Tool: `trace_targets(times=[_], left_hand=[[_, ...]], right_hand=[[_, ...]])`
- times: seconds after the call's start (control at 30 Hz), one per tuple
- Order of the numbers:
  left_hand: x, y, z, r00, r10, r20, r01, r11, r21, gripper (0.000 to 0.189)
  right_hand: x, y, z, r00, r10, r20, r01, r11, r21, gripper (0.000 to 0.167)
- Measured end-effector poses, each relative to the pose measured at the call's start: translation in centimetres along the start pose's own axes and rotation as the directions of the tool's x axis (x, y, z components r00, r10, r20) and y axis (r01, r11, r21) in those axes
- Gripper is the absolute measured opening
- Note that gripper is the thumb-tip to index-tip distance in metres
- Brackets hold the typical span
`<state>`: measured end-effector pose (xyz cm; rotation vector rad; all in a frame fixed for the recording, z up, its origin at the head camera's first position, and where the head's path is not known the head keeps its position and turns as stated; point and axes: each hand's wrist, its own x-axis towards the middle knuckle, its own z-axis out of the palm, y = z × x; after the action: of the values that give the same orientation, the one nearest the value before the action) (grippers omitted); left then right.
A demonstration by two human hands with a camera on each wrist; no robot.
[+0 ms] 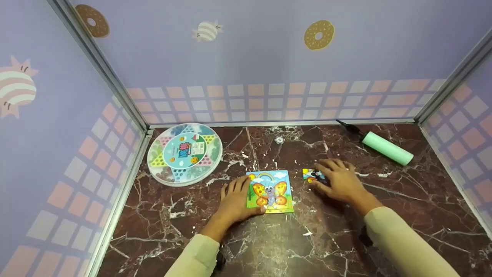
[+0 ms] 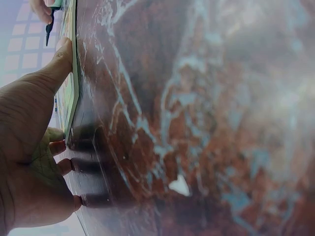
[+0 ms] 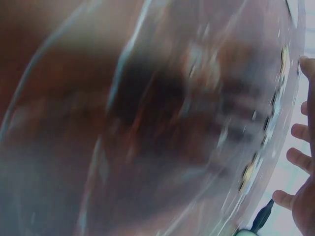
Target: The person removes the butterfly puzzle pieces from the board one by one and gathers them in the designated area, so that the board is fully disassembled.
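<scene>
A square butterfly jigsaw puzzle (image 1: 270, 192) lies flat on the dark marbled tabletop in the head view. My left hand (image 1: 237, 200) rests at its left side, thumb on the front edge and fingers along the left edge. The left wrist view shows the thumb (image 2: 61, 59) against the board's edge (image 2: 74, 93), with other fingertips down at the tabletop. To the right of the puzzle, my right hand (image 1: 340, 182) is spread over some loose puzzle pieces (image 1: 308, 174), partly covering them. In the right wrist view, its fingers (image 3: 300, 132) are apart above the flat pieces (image 3: 248, 172).
A round Chinese checkers box (image 1: 184, 154) lies at the back left. At the back right is a mint-green hand pump (image 1: 388, 148) with a black nozzle. A small round silvery object (image 1: 279, 140) sits near the back wall (image 1: 246, 57). Patterned panels enclose the table on three sides.
</scene>
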<state>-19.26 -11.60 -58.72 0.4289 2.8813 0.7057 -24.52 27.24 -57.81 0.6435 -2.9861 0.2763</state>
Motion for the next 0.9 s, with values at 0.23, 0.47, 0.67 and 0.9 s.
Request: trace_targets(times=[0.23, 0.47, 0.67, 0.9], left_hand=[[0.3, -0.4, 0.0, 1.000, -0.011, 0.008, 0.011, 1.000, 0.010, 0.122], [0.5, -0.7, 0.1, 1.000, -0.022, 0.009, 0.022, 1.000, 0.005, 0.125], [0.3, -0.3, -0.3, 0.999, -0.042, 0.022, 0.041, 0.999, 0.031, 0.130], [0.3, -0.1, -0.2, 0.999, -0.041, 0.020, 0.041, 0.999, 0.017, 0.128]], right_hand=[[1.3, -3.5, 0.7, 0.998, -0.059, -0.013, 0.060, 0.998, 0.020, 0.074], [2.2, -6.6, 1.6, 0.992, -0.125, -0.022, 0.125, 0.992, 0.002, 0.071], [2.7, -9.3, 2.4, 0.983, -0.181, -0.013, 0.182, 0.982, 0.047, 0.069], [3.5, -12.6, 3.4, 0.975, -0.221, 0.001, 0.221, 0.972, 0.084, 0.061]])
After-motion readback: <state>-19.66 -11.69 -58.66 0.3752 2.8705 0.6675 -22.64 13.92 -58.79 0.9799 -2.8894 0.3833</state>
